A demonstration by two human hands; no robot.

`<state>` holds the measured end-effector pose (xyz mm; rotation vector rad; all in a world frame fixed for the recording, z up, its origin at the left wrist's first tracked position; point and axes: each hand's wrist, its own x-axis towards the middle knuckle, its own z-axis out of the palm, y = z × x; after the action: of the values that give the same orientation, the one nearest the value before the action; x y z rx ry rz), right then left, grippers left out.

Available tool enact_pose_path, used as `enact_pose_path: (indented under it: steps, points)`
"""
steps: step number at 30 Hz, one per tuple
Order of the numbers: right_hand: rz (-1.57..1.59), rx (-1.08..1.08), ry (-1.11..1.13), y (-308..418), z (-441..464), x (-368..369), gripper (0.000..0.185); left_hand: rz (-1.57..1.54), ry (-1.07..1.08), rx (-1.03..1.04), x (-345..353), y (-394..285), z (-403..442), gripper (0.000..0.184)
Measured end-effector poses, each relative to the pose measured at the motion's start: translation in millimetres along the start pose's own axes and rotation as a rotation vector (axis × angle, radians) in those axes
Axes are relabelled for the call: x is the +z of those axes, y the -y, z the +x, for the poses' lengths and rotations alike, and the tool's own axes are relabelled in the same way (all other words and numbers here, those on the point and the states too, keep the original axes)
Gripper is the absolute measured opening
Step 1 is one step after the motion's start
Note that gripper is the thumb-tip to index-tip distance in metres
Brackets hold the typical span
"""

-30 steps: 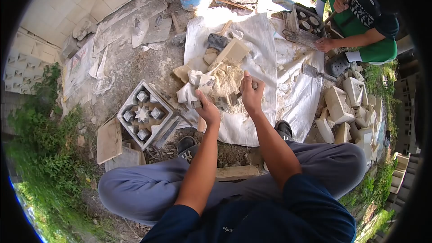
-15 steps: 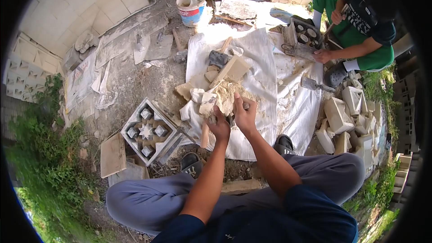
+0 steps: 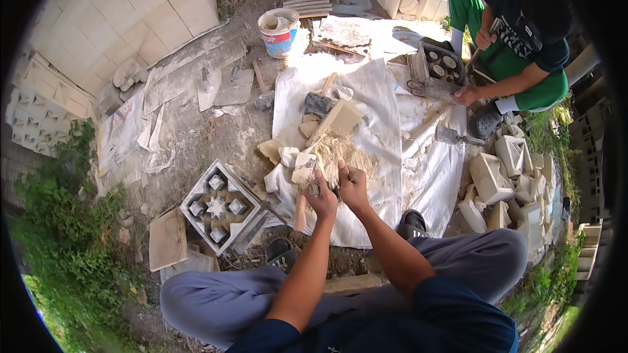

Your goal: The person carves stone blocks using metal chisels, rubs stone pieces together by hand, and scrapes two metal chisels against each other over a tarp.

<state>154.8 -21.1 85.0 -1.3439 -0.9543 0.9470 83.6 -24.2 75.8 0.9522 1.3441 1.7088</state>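
My left hand (image 3: 322, 199) is closed, thumb pointing up, beside a cream broken block piece (image 3: 303, 167). My right hand (image 3: 352, 187) is curled close to it, thumb also raised. Whatever the fingers grip is hidden; a small dark patch shows between the hands. Beyond them lies a heap of pale sandy crumbs (image 3: 341, 155) on a white sheet (image 3: 379, 124). A longer cream block (image 3: 339, 119) rests against the heap, with a dark-headed hammer (image 3: 318, 104) behind it. Below my left hand a wooden handle (image 3: 300, 213) sticks out.
To the left sits a patterned metal mould (image 3: 218, 208). A paint bucket (image 3: 279, 33) stands at the back. At right, a co-worker (image 3: 523, 52) in green trousers crouches over another mould (image 3: 439, 68), near a trowel (image 3: 458, 137) and a pile of broken blocks (image 3: 500, 186).
The whole scene sits slightly lower in view as my head has tilted. My hands have shifted slightly nearer me, off the sandy heap. The co-worker's pose is nearly the same.
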Motion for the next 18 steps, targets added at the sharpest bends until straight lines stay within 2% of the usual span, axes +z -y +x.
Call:
enact_pose_path:
  steps: [3,6,7,9,11,12,14,17,18]
  points:
    - [0.039,0.069,-0.046,35.3,2.6,2.1,0.050,-0.016,-0.001,-0.039,-5.3,17.1,-1.0,0.042]
    - [0.016,0.102,0.039,44.6,-0.4,-1.0,0.050,-0.060,0.008,-0.166,-5.4,6.6,-3.7,0.042]
    - [0.008,0.061,0.014,32.2,0.9,-1.7,0.050,-0.065,0.008,-0.162,-3.9,5.0,-3.0,0.042]
    - [0.006,0.007,-0.012,6.9,2.6,-4.8,0.050,-0.004,0.002,0.021,-3.0,1.1,0.3,0.041]
    - [-0.054,0.011,0.004,-14.5,1.9,-11.4,0.050,-0.018,0.068,-0.021,-10.8,15.8,2.5,0.040]
    - [0.001,0.069,-0.015,-6.7,5.6,-12.1,0.050,-0.023,-0.005,-0.016,-8.7,19.8,2.4,0.040]
    - [-0.006,0.044,-0.026,10.4,7.7,-14.5,0.048,-0.026,-0.078,-0.012,-10.2,18.8,-0.2,0.040]
    - [-0.058,-0.036,-0.031,41.0,11.9,-17.4,0.047,-0.019,-0.049,0.018,-8.1,3.5,-0.1,0.040]
    - [-0.088,-0.054,-0.027,52.2,8.7,-18.1,0.048,-0.079,-0.030,-0.038,-10.6,0.2,-1.9,0.039]
